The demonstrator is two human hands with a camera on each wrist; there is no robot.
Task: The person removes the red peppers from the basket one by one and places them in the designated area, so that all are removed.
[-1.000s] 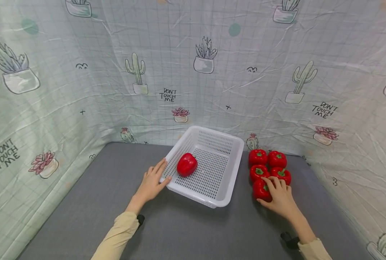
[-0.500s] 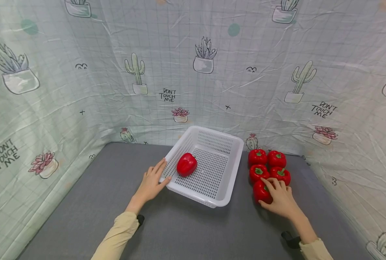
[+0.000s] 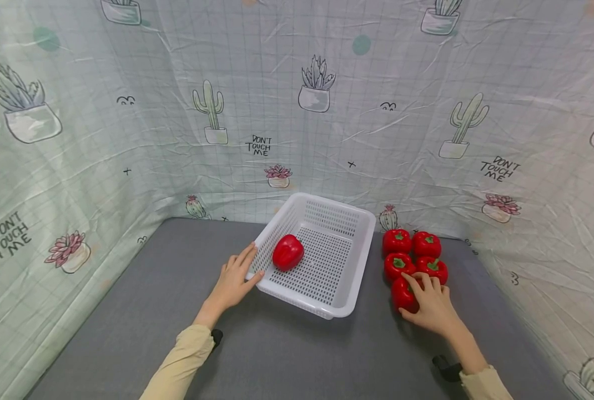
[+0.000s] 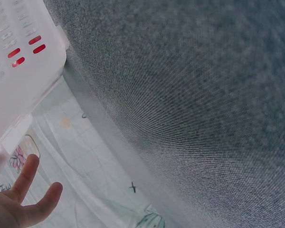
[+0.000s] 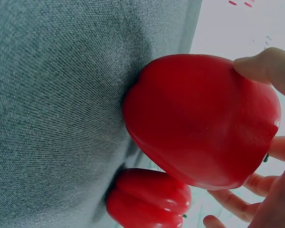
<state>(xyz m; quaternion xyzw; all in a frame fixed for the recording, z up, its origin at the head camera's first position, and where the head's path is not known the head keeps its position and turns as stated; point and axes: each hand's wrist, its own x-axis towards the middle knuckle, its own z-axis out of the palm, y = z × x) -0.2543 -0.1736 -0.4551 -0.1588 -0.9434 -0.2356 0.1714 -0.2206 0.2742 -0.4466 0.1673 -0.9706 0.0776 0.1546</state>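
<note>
A white perforated plastic basket (image 3: 344,303) stands in the middle of the table, with one red bell pepper (image 3: 288,253) lying on its side inside. My left hand (image 3: 233,282) rests against the basket's near left rim, fingers fairly straight. In the left wrist view two fingers (image 4: 27,178) stretch beside the basket wall (image 4: 19,90). At right, my right hand (image 3: 433,305) holds the nearest red bell pepper (image 5: 199,118) between thumb and fingers. That pepper still touches the grey cloth in the right wrist view. Its stem is mostly hidden by the hand.
Several more red bell peppers (image 3: 397,243) stand upright, close together, just behind the right hand. Grey cloth (image 3: 297,355) covers the table. A printed curtain (image 3: 167,161) closes off the back and both sides, near the basket's far rim.
The right thumb has drawn in a little and the pepper under that hand has shifted slightly to the right. My left hand and the basket have stayed put.
</note>
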